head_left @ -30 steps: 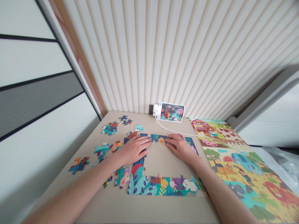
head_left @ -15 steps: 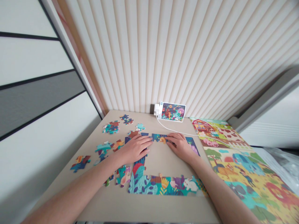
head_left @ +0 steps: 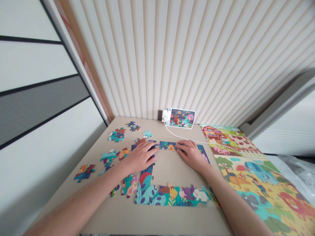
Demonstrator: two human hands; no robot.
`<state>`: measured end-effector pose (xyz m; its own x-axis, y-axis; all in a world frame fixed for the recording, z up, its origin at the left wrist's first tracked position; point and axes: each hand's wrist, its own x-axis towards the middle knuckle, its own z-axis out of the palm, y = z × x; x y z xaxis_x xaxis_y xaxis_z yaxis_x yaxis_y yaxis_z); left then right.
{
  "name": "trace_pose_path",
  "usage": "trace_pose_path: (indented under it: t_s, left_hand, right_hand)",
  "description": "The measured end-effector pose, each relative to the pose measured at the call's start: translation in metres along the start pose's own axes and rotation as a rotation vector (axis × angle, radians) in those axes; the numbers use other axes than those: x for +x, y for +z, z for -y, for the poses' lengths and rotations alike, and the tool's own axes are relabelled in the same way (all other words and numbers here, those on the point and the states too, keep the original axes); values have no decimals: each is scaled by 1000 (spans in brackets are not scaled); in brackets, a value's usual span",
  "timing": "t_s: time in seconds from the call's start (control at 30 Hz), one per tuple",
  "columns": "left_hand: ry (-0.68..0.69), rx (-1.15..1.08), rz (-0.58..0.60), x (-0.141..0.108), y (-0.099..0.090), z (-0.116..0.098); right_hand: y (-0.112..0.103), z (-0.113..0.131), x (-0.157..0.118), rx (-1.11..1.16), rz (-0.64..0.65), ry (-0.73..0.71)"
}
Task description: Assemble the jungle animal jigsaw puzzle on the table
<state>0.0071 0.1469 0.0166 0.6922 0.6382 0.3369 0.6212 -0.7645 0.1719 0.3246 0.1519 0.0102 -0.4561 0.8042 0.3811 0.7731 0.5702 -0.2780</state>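
Observation:
A puzzle frame (head_left: pixel 172 196) of joined pieces lies on the beige table, its middle showing bare tabletop. My left hand (head_left: pixel 143 155) rests palm down over its upper left corner, fingers apart, fingertips at the left end of the top-edge pieces (head_left: pixel 167 146). A narrow gap shows in the top edge near those fingertips. My right hand (head_left: pixel 189 154) lies over the upper right part, fingers spread, its fingertips touching the right end of the same top-edge pieces. What lies under both palms is hidden.
Loose puzzle pieces (head_left: pixel 117 135) lie in groups on the left. A picture card (head_left: pixel 182 118) leans on the ribbed wall beside a white charger (head_left: pixel 164 115), whose cable crosses rightward over finished animal puzzles (head_left: pixel 261 183).
My left fingertips have shifted very slightly left, off the top-edge pieces. My right hand has hardly moved.

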Motion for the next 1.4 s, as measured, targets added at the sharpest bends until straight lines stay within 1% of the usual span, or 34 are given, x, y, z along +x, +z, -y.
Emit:
trace_pose_path:
  t_s: [0.2,1.1,1.4]
  left_hand:
    - [-6,-18,-7,0,2,1]
    - [-3,14,41,1,5,2]
    - [19,-1,8,0,4,3]
  right_hand:
    - [0,4,-1,-12,23,-10]
    - [-2,8,-1,-2,10,-28]
    - [0,6,-1,-10,4,-35]
